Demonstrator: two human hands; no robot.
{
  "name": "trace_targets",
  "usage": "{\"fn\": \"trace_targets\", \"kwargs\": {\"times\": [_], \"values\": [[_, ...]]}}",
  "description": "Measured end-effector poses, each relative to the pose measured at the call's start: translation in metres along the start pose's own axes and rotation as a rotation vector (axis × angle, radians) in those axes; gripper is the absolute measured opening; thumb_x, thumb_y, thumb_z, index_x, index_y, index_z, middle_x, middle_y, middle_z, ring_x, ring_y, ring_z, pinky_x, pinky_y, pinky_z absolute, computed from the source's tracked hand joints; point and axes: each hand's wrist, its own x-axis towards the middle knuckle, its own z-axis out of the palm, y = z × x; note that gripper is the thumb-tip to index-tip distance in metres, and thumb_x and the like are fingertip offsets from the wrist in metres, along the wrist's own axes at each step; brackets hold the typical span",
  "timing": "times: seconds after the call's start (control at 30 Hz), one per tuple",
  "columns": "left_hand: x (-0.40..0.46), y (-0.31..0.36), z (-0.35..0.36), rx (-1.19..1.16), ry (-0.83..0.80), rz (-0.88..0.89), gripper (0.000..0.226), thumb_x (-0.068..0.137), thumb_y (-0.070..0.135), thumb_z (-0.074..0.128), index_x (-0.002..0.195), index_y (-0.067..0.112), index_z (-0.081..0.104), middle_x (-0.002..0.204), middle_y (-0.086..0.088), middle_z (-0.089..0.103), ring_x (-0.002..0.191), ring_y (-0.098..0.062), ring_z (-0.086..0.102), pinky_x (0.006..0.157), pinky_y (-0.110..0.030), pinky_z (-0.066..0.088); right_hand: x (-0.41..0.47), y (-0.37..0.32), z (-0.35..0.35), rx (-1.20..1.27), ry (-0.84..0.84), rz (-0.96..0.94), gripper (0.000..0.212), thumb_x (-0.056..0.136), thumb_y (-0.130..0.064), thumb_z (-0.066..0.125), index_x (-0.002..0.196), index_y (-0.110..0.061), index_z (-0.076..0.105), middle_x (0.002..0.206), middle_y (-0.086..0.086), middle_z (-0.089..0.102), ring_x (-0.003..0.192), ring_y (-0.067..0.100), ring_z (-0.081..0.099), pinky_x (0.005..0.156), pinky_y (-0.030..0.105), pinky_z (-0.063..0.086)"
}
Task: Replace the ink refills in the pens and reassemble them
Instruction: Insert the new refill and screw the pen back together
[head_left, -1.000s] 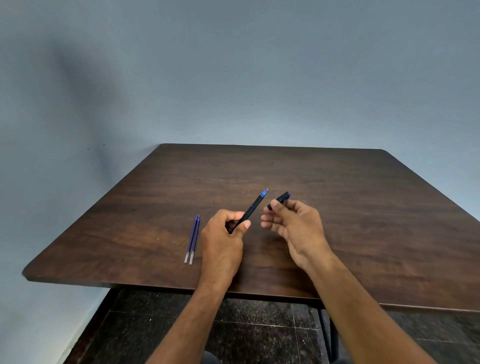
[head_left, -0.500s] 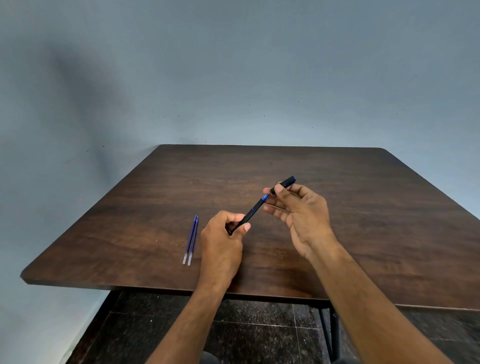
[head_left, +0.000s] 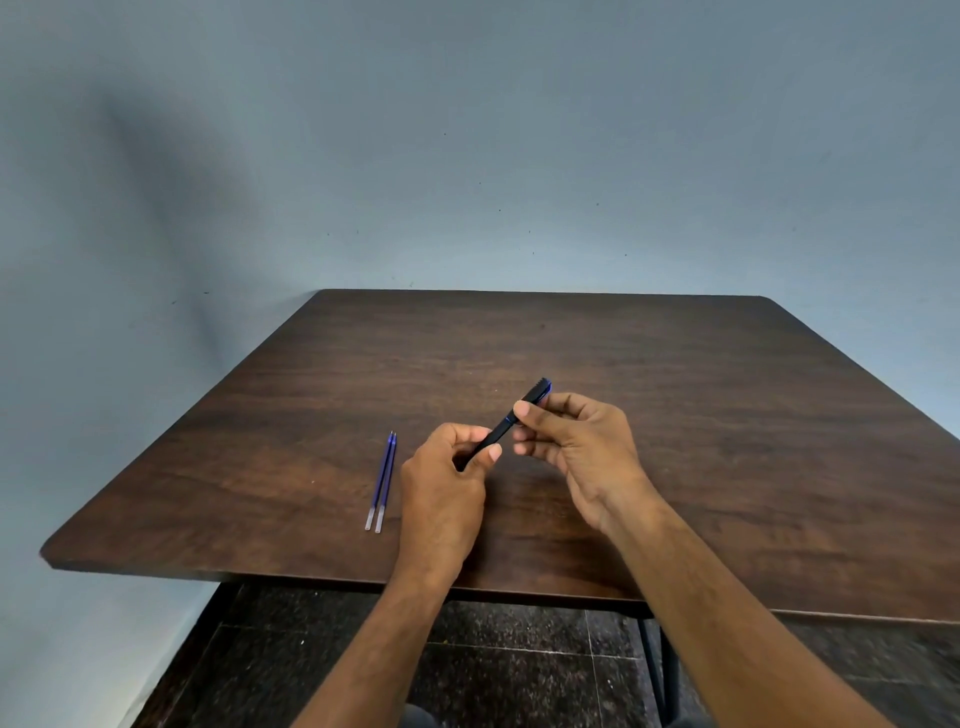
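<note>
A black pen (head_left: 503, 427) with blue trim hangs just above the dark wooden table (head_left: 675, 415), slanting up to the right. My left hand (head_left: 447, 483) grips its lower barrel between thumb and curled fingers. My right hand (head_left: 582, 452) pinches the black cap (head_left: 535, 393), which sits over the pen's upper end. The pen's tip is hidden under the cap. Two blue ink refills (head_left: 382, 480) lie side by side on the table, left of my left hand.
The table's near edge runs just below my wrists, with dark tiled floor (head_left: 519, 670) and a table leg (head_left: 655, 670) beneath. A plain blue-grey wall (head_left: 467, 156) stands behind the table.
My right hand brought the cap from beside the pen onto its blue-tipped end and pushed it down. The exposed tip is now covered. The refills have not moved.
</note>
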Motion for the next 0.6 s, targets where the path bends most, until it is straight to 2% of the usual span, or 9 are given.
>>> {"fn": "trace_targets", "kwargs": {"times": [0.1, 0.2, 0.37, 0.6], "values": [[0.0, -0.001, -0.001, -0.004, -0.038, 0.026, 0.015, 0.087, 0.027, 0.077, 0.098, 0.035, 0.071, 0.089, 0.024, 0.074, 0.081, 0.004, 0.07, 0.071, -0.012, 0.051, 0.001, 0.0, -0.001, -0.024, -0.007, -0.015, 0.015, 0.08, -0.004, 0.081, 0.092, 0.003, 0.076, 0.075, 0.012, 0.074, 0.068, 0.023, 0.069, 0.068, 0.034, 0.06], [0.001, -0.003, -0.001, 0.0, -0.065, 0.049, 0.014, 0.088, 0.026, 0.075, 0.1, 0.033, 0.076, 0.091, 0.022, 0.075, 0.087, 0.004, 0.069, 0.078, -0.02, 0.055, 0.003, 0.002, -0.001, -0.056, -0.007, -0.025, 0.009, 0.083, -0.007, 0.08, 0.087, 0.001, 0.078, 0.072, 0.011, 0.072, 0.069, 0.022, 0.067, 0.068, 0.035, 0.058], [0.002, -0.004, -0.001, -0.036, -0.061, 0.033, 0.018, 0.087, 0.018, 0.075, 0.095, 0.034, 0.078, 0.09, 0.024, 0.076, 0.09, 0.007, 0.069, 0.082, -0.026, 0.056, 0.004, 0.009, 0.003, -0.094, -0.009, -0.041, 0.011, 0.086, -0.007, 0.076, 0.081, 0.002, 0.078, 0.068, 0.011, 0.07, 0.066, 0.021, 0.065, 0.066, 0.032, 0.059], [0.003, -0.005, -0.001, -0.119, -0.019, 0.012, 0.022, 0.087, 0.007, 0.074, 0.09, 0.029, 0.078, 0.085, 0.017, 0.078, 0.086, 0.002, 0.072, 0.083, -0.032, 0.059, 0.007, 0.016, 0.012, -0.204, -0.003, -0.093, 0.018, 0.089, -0.011, 0.075, 0.074, -0.003, 0.079, 0.064, 0.01, 0.071, 0.059, 0.021, 0.064, 0.07, 0.033, 0.058]]}}
